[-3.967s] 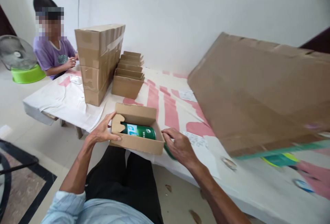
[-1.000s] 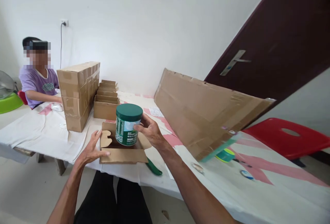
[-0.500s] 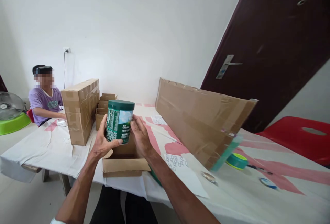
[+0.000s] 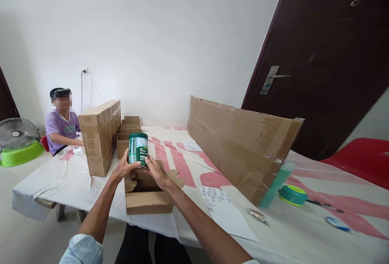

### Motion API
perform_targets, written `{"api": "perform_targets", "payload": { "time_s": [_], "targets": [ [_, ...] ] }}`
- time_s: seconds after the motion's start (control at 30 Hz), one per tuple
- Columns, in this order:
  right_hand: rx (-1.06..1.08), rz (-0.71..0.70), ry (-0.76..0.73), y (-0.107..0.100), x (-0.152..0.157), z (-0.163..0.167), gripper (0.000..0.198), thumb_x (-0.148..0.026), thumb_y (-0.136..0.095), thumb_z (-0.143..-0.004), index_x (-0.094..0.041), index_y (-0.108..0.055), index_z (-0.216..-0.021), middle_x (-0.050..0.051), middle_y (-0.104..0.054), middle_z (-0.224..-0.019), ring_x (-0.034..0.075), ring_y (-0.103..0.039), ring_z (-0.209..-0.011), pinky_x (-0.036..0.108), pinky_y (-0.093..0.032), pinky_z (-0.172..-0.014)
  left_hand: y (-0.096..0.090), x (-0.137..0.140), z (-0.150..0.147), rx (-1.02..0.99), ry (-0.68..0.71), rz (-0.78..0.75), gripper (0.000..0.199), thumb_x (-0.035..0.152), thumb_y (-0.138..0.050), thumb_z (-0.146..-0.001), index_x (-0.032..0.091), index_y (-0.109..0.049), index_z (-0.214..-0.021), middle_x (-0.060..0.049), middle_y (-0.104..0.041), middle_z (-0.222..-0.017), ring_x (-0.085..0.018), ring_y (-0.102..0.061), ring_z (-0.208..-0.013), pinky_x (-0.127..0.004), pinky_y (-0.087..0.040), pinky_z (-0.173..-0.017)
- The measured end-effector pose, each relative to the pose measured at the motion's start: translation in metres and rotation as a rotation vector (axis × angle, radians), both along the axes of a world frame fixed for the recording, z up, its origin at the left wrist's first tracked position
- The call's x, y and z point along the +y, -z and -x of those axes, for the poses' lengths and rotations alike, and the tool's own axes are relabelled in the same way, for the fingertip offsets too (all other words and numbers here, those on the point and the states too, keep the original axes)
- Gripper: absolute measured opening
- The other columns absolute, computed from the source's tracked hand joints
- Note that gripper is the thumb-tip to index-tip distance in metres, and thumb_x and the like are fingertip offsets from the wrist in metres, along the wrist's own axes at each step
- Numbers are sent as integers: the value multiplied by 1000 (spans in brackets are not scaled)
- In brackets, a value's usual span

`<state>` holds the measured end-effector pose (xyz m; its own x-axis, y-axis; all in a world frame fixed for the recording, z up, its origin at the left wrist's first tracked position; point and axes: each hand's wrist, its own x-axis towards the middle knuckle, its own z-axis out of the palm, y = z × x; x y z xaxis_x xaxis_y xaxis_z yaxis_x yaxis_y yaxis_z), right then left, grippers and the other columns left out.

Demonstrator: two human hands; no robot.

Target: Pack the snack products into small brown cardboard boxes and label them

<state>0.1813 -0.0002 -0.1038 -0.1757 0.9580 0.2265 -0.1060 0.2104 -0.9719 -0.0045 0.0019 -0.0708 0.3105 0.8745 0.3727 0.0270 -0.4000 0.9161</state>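
A green lidded canister (image 4: 138,148) with a printed label is held upright between my two hands. My left hand (image 4: 124,169) grips its left side and lower edge, thumb across the front. On the lower right side, my right hand (image 4: 156,171) has its fingers closed against it. Below the canister and nearer to me, an open cardboard box (image 4: 148,203) stands at the table edge with its flaps up. Part of the box's inside is hidden by my hands.
Stacked sealed cartons (image 4: 100,138) stand left, with open boxes (image 4: 130,126) behind. A long cardboard panel (image 4: 237,142) leans at right. Nearby lie a printed sheet (image 4: 227,215), tape rolls (image 4: 257,215) and a green-yellow round item (image 4: 293,195). A person in purple (image 4: 62,128) sits far left.
The canister, in both my hands, has moved away from me and looks smaller. More of the open box and its flaps shows now. The view has shifted slightly.
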Motion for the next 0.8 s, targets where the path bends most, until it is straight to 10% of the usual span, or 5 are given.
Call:
{"api": "perform_targets", "payload": {
  "time_s": [0.4, 0.8],
  "targets": [
    [-23, 20, 46, 16, 13, 4, 71, -67, -50, -95, -28, -50, -154, 8, -58, -155, 30, -62, -134, 52, -59, -105, 11, 2, -1, -23, 4, 128, 101, 52, -85, -77, 20, -38, -160, -10, -68, -131, -29, -68, -110, -38, -56, -92],
    [-39, -79, 77, 3, 7, 3, 77, -69, -49, -95, -27, -45, -160, 9, -58, -155, 32, -63, -134, 53, -60, -105, 3, 5, -1, -74, -13, 54, 108, 47, -89, -72, 18, -37, -162, -14, -53, -157, -38, -49, -144, -47, -40, -121]
  ]
}}
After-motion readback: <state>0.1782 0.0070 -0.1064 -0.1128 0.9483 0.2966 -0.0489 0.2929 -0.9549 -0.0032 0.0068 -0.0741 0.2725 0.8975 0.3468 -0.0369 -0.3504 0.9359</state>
